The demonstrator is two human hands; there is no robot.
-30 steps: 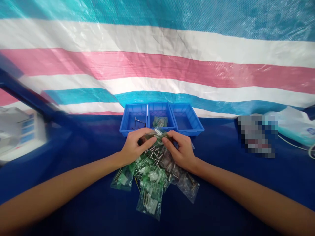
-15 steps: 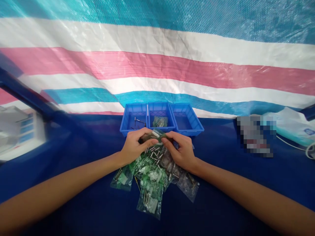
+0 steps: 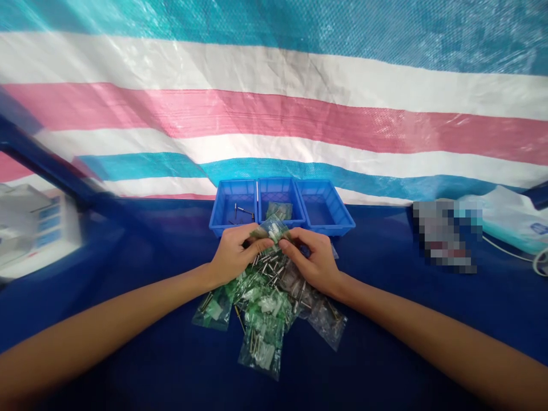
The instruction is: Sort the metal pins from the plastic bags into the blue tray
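Note:
Between my two hands is a small clear plastic bag (image 3: 274,228) with white pieces showing inside. My left hand (image 3: 237,254) pinches its left side between thumb and fingers, and my right hand (image 3: 314,260) pinches the right side. Just below them lies a heap of green-tinted and clear plastic bags (image 3: 263,311) holding screws and white pieces. Loose metal screws (image 3: 272,268) lie on top of the heap, partly hidden by my hands. One bag (image 3: 260,354) sticks out at the front of the pile.
Three blue plastic bins (image 3: 325,222) stand joined side by side behind my hands. Metal parts (image 3: 243,212) are in the left bin; a filled bag (image 3: 280,210) is in the middle one. A white device (image 3: 47,234) stands at left, a pale blue-white package (image 3: 505,220) at right.
The small bag between my hands has tipped up, so more of it and its white pieces shows above my fingers. My hands have barely moved; the pile looks the same.

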